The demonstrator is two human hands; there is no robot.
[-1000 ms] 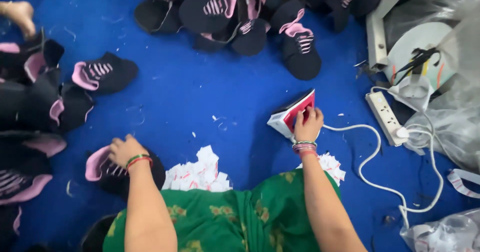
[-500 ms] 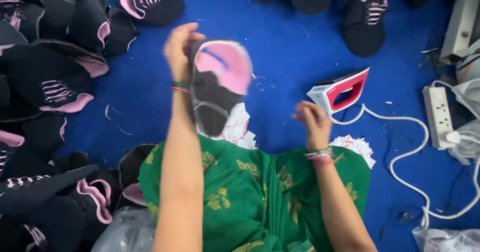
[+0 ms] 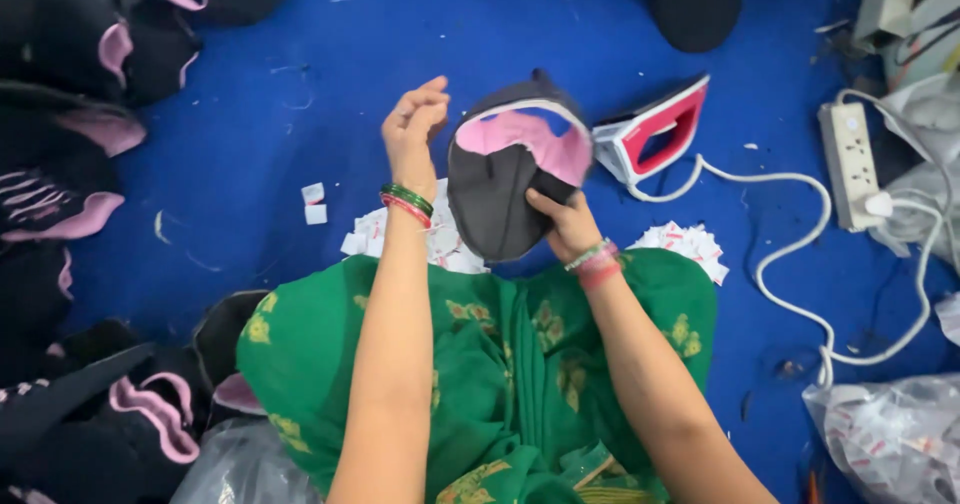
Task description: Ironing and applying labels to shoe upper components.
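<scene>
— Well, what lies at the far left?

— Heaps of black shoe uppers with pink trim point(image 3: 70, 154), piled on the blue floor point(image 3: 300, 84), with more of them at the lower left point(image 3: 120, 414) beside the green cloth on the person's lap point(image 3: 500, 364). Two small white paper squares point(image 3: 314, 204) lie on the floor just right of the heaps.

— And the left hand?

— The left hand point(image 3: 415, 129) is raised above the floor, fingers loosely curled and holding nothing that I can see. It sits just left of the upper being worked, close to it but apart. Green and red bangles point(image 3: 407, 204) ring that wrist.

— Where is that upper?

— The grey-black upper with the pink lining point(image 3: 510, 174) is held up in the middle of the view, above the lap, its pink opening turned upward. The right hand point(image 3: 565, 224) grips it from below, thumb pressed on the dark fabric.

— What is under it?

— A scatter of white paper tags point(image 3: 440, 244) on the floor at the lap's edge, and another small pile point(image 3: 690, 244) to the right of the right wrist.

— Further right?

— A red and white iron point(image 3: 655, 129) stands on the floor just beyond the upper. Its white cord point(image 3: 790, 294) loops away to a white power strip point(image 3: 850, 164). A clear plastic bag point(image 3: 890, 434) lies at the lower right.
</scene>
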